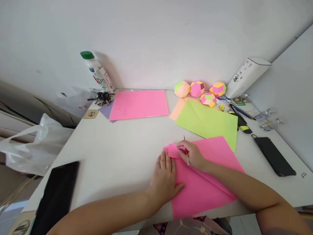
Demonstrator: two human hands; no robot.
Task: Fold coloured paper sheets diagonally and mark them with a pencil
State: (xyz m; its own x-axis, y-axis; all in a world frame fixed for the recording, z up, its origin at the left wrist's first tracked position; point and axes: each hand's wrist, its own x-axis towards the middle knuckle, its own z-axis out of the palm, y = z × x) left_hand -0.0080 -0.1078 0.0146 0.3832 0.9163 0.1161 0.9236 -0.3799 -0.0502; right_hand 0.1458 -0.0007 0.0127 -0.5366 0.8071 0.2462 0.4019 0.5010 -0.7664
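Observation:
My left hand (164, 178) lies flat with fingers stretched out, over the left edge of a large pink paper sheet (198, 199). Its fingertips touch a small pink paper piece (173, 151) near the sheet's upper left corner. On the right side of that piece is my right hand (192, 155), its fingers closed round a thin red pen-like stick (186, 151) with a pale lower end. The thumb and fingertips also reach the small piece. A crease or fold runs diagonally across the large sheet, partly under my right forearm.
Behind lie a green sheet (207, 119) and another pink sheet (140, 105). Several coloured paper balls (197, 88) line the wall. A cutter (241, 120) and black phone-like object (274, 156) sit right; a bottle (100, 73), keys (104, 97) and black tablet (57, 195) left.

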